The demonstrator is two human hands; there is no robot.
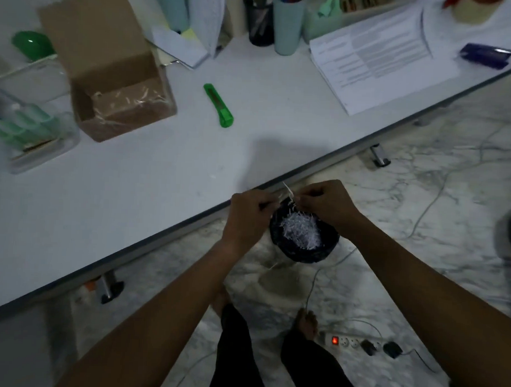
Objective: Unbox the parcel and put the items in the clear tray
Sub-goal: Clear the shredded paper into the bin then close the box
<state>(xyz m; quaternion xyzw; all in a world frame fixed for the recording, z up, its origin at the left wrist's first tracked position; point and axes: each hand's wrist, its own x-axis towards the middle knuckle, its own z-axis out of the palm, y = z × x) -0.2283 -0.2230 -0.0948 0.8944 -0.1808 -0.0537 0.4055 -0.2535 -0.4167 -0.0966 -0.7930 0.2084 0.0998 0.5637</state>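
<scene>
The open cardboard parcel (118, 101) stands on the white table (162, 175) at the left, with a few paper shreds inside. Left of it sits the clear tray (41, 154) holding pale green items (25, 127). My left hand (247, 216) and my right hand (326, 204) meet just past the table's front edge. Their fingers pinch thin white paper shreds (287, 194) between them. Directly below the hands a black-lined bin (304, 247) on the floor holds a heap of white shredded paper (301, 229).
A green box cutter (218, 105) lies on the table right of the parcel. Paper stacks (383, 61), cups with pens (286, 20) and a dark blue stapler (485, 55) sit at the back. A power strip (356, 343) and cables lie on the marble floor.
</scene>
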